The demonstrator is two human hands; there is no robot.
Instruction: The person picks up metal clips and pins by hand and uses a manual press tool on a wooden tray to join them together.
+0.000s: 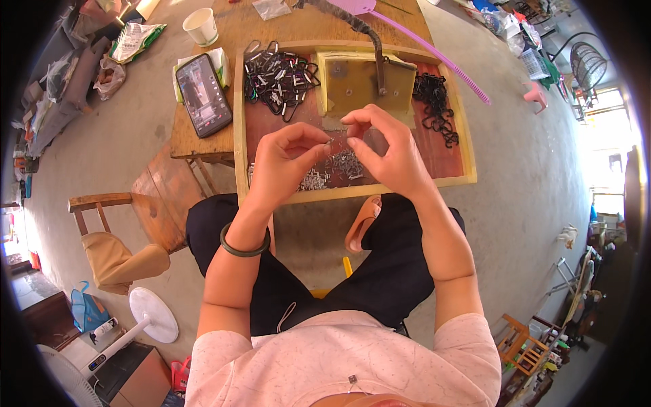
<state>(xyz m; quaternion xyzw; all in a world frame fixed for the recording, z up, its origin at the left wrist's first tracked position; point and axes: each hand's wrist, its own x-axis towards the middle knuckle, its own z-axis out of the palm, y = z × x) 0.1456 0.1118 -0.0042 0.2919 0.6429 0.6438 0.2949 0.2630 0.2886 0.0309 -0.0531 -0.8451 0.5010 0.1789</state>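
Observation:
Over a shallow wooden tray (pixel 359 193) my left hand (pixel 288 159) is closed in a pinch. Something tiny and dark shows at its fingertips, too small to name. Just to its right, my right hand (pixel 390 146) curves with thumb and forefinger apart, and nothing can be seen between them. Small silvery metal pieces (pixel 347 164) lie in loose heaps below both hands. Behind them stands a yellowish metal block (pixel 352 88) with a dark lever (pixel 380 64) reaching down to it. Black loops with metal bits (pixel 281 78) are piled at the tray's far left, and black cord pieces (pixel 437 108) at its right.
Left of the tray, a phone (pixel 203 95) lies propped on a packet, with a paper cup (pixel 201 27) farther back. A purple plastic swatter (pixel 434 51) crosses the far right corner. A wooden chair (pixel 112 251) and a white fan (pixel 152 315) stand at my left.

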